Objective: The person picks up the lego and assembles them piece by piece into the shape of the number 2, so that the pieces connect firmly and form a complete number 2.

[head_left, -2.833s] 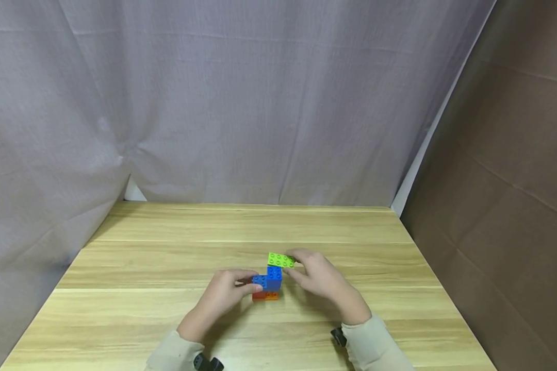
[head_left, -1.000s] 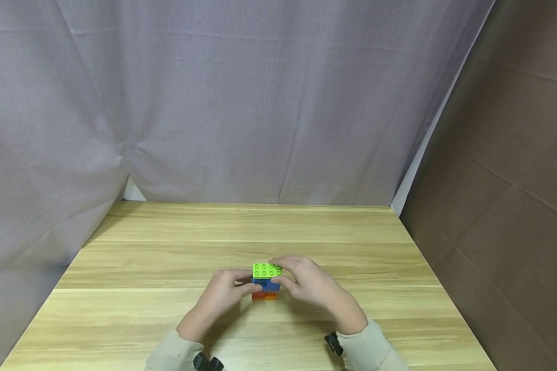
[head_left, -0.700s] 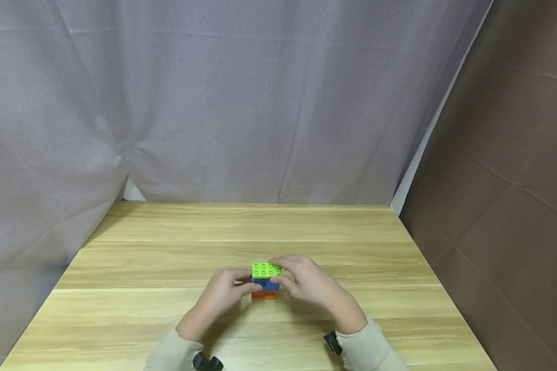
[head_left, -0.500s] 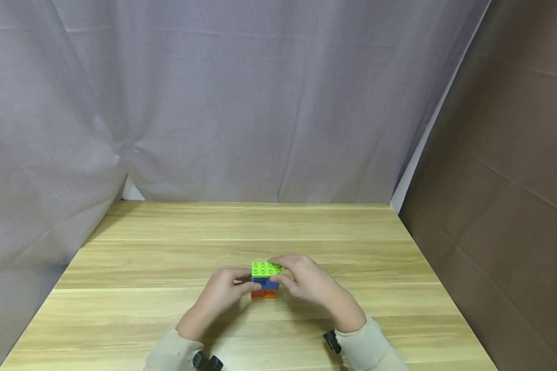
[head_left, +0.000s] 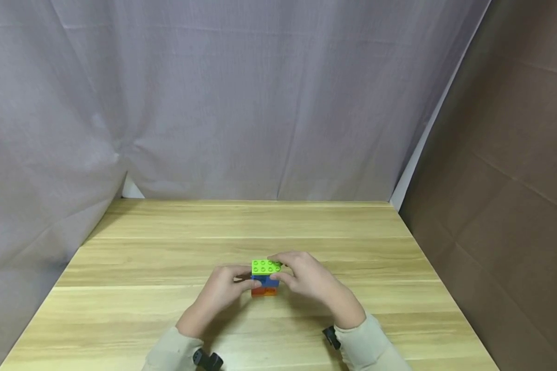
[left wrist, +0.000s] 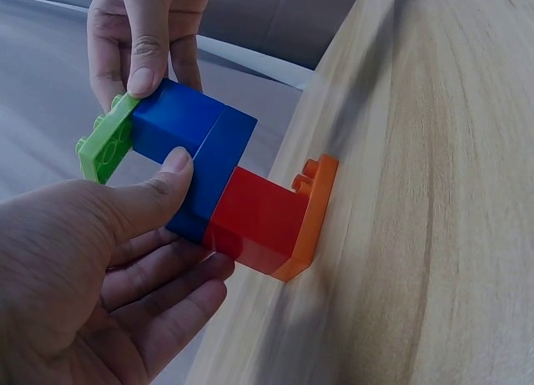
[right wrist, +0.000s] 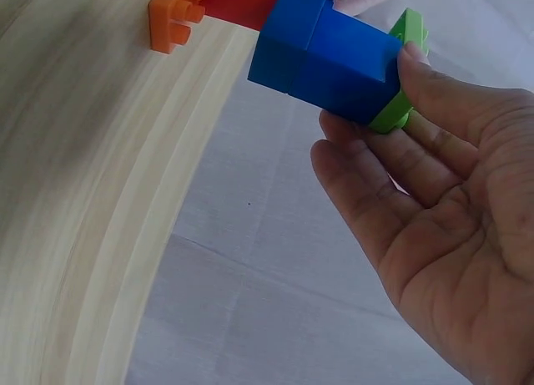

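Note:
In the left wrist view a stack of toy bricks rises from a flat orange brick (left wrist: 317, 218) against the tabletop. On it sits a red brick (left wrist: 259, 218), then a wide blue brick (left wrist: 219, 172), with a smaller blue brick (left wrist: 177, 116) on one end. A flat lime-green brick (left wrist: 107, 141) with studs lies on the smaller blue one and overhangs an open gap. My left hand (head_left: 224, 286) pinches the wide blue brick from the left, thumb in front. With thumb and fingers, my right hand (head_left: 308, 278) pinches the green brick's right end.
The wooden table (head_left: 167, 247) spreads around the stack. A grey cloth (head_left: 241, 103) hangs behind its far edge, and a brown panel (head_left: 506, 154) stands along the right. Small black devices (head_left: 208, 359) are worn at both wrists.
My right hand has moved left with the green brick, which jutted out to the right of the stack and now lies squarely over it. Both hands stay nearly still over the last second.

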Tool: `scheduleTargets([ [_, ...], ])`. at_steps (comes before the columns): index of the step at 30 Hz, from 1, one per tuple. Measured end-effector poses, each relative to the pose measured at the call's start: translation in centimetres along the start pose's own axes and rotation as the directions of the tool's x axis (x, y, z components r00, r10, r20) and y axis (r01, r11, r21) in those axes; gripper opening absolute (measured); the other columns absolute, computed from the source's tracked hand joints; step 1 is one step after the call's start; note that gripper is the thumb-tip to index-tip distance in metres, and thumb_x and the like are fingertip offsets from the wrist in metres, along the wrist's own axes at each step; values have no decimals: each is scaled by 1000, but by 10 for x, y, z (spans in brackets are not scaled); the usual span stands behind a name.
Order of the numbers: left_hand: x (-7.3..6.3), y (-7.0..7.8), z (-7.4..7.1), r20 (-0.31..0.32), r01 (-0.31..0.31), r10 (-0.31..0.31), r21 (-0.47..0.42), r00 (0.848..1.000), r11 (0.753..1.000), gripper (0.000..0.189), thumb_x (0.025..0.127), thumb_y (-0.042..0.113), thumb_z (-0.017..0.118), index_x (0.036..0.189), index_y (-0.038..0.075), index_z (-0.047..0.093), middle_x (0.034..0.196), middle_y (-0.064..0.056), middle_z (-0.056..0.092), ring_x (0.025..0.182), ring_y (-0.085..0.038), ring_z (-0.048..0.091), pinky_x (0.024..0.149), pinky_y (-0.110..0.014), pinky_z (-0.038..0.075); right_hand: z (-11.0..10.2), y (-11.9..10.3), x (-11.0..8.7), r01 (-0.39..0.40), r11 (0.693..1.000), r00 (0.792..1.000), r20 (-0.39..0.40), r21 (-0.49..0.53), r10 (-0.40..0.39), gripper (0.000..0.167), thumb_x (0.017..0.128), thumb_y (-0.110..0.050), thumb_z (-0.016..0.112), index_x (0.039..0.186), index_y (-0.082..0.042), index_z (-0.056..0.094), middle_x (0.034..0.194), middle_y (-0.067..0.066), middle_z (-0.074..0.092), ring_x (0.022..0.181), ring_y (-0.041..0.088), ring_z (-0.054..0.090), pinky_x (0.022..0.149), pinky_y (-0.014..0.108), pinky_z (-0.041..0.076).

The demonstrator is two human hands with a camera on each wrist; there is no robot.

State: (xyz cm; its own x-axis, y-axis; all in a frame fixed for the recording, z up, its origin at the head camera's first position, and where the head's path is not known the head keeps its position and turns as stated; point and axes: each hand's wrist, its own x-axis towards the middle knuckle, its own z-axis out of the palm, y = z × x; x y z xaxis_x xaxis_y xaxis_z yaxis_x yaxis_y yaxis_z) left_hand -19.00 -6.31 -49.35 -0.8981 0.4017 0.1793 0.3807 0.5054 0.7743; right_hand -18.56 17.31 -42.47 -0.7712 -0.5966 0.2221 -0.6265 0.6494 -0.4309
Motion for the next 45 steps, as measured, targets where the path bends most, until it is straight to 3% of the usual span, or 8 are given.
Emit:
scheduleTargets([
  [32, 0, -2, 2, -10, -4, 4, -5, 1000, 1000, 32, 89, 44, 74, 113, 23, 77, 116, 5, 73, 103, -15, 69, 89, -36, 58, -11, -12, 10, -155, 988, 984, 95, 21, 152, 32, 88, -16, 79, 117, -5, 73, 107, 6, 74, 96, 19, 69, 83, 35, 58],
  [38, 0, -2, 2, -6, 7, -7, -7, 1000, 1000, 31, 89, 45, 74, 112, 24, 77, 116, 6, 73, 104, -14, 69, 89, -36, 58, -14, -15, 15, -199, 980, 972, 123, -5, 198, 34, 85, -18, 82, 115, -5, 74, 104, 5, 75, 85, 12, 65, 73, 28, 55],
  [45, 0, 0, 2, -9, 3, -3, -6, 1000, 1000, 29, 89, 43, 75, 110, 23, 77, 114, 6, 73, 103, -14, 69, 88, -35, 58, -13, -13, 15, -178, 984, 979, 107, 8, 176, 34, 83, -18, 84, 113, -5, 75, 103, 4, 76, 81, 7, 63, 70, 24, 54],
])
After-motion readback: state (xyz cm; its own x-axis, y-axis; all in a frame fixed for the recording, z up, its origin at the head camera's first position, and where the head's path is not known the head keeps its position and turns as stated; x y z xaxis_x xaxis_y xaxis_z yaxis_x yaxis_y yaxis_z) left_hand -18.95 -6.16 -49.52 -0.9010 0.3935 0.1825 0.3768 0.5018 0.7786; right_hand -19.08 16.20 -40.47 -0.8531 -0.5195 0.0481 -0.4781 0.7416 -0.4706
